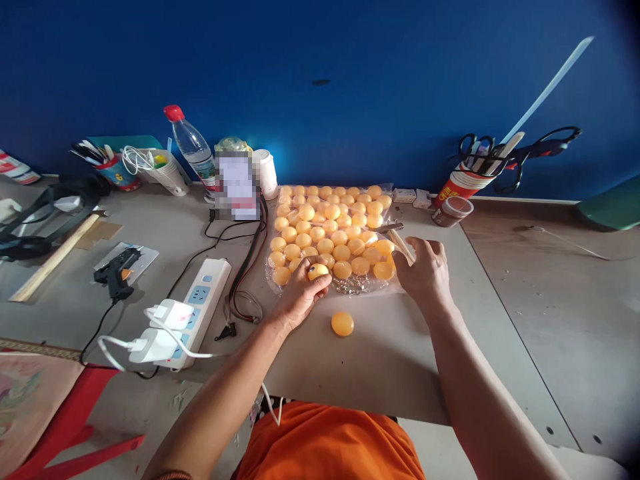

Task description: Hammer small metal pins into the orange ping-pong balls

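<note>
Between the thumb and fingers of my left hand (303, 288) is an orange ping-pong ball (318, 272) with a small dark mark on it. My right hand (425, 270) is at the right edge of the balls, thumb and fingers apart around a pale wooden stick (401, 247); I cannot see a firm grip on it. A dark metal tool (390, 227) lies beside the stick. In front of me are many orange balls (341, 253) in rows on a clear plastic bag (274, 230). Small shiny metal pieces (354, 285) lie at its near edge. One loose ball (343, 324) rests on the table nearer me.
A white power strip (206, 293) with chargers and cables lies left, beyond it a black glue gun (118, 270). A bottle (193, 150) and a white container (265, 173) stand behind. At back right are a cup of scissors and sticks (463, 181) and a small tub (453, 211).
</note>
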Motion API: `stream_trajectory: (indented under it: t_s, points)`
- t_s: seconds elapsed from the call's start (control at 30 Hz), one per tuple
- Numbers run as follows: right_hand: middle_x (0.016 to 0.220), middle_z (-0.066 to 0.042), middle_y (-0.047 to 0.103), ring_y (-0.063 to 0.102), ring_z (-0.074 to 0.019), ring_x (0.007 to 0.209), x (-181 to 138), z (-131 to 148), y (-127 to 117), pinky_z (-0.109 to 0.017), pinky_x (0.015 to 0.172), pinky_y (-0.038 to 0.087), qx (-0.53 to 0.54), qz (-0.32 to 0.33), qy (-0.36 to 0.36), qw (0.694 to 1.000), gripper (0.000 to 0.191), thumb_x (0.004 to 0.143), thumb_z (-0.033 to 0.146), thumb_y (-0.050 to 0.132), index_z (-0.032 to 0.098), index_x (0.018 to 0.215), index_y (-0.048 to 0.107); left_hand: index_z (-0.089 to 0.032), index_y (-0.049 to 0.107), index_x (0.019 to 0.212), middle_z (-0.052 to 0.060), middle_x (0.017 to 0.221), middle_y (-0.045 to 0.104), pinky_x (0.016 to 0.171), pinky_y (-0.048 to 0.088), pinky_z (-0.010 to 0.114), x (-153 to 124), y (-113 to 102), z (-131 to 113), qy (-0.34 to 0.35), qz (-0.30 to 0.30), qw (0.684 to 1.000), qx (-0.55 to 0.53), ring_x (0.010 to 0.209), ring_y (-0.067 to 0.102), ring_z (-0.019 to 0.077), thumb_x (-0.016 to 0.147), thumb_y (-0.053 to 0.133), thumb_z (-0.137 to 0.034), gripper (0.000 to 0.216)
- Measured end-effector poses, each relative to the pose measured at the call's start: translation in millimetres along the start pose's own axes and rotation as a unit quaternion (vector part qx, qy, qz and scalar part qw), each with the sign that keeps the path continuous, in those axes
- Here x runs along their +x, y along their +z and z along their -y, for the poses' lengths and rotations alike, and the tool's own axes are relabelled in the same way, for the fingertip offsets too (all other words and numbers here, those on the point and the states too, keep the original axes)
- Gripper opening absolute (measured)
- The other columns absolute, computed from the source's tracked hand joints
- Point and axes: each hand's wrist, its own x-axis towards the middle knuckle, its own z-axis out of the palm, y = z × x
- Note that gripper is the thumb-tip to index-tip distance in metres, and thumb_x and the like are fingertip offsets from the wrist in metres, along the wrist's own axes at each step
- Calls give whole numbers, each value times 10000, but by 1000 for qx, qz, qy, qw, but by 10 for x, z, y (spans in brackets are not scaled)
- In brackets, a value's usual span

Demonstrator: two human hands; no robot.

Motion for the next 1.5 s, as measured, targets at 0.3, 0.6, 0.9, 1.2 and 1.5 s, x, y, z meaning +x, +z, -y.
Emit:
stream_trajectory:
  t_s: [0.3, 0.6, 0.9, 1.2, 1.5]
  points:
    - [1006, -121, 645, 606, -247, 881, 160, -213, -44, -364, 819, 456, -73, 146, 74, 984, 412, 861, 512, 498, 196, 1016, 714, -230, 583, 1028, -25, 812, 580, 617, 397, 245, -38, -29, 38, 11, 36, 997, 69, 630, 542, 95, 718, 778, -348, 385]
    - [972, -139, 708, 632, -261, 897, 205, -254, -20, -336, 764, 446, -66, 152, 106, 981, 402, 884, 417, 413, 180, 946, 732, -207, 499, 984, -28, 822, 555, 597, 348, 237, -17, -17, 3, 3, 58, 998, -4, 590, 502, 68, 690, 785, -360, 438]
    - [1130, -167, 678, 641, -259, 980, 214, -424, 74, -346, 827, 461, -105, 162, 65, 979, 426, 849, 246, 416, 150, 1143, 709, -221, 522, 1040, -35, 818, 558, 558, 294, 233, -18, -13, 26, 11, 60, 998, 17, 545, 418, 48, 653, 766, -287, 462]
    - [1184, -172, 640, 652, -272, 963, 188, -375, 8, -350, 777, 467, -154, 219, 50, 962, 462, 833, 316, 517, 188, 1254, 657, -235, 519, 970, -47, 697, 535, 640, 406, 269, -64, -59, 72, 36, 65, 984, 161, 629, 519, 120, 770, 696, -300, 274]
    - [963, -167, 686, 625, -286, 962, 225, -385, -17, -335, 761, 457, -140, 163, 38, 976, 386, 757, 198, 489, 122, 1058, 718, -201, 574, 990, 12, 945, 586, 685, 447, 247, -20, -32, 66, 120, 27, 951, 283, 730, 512, 125, 731, 682, -190, 281]
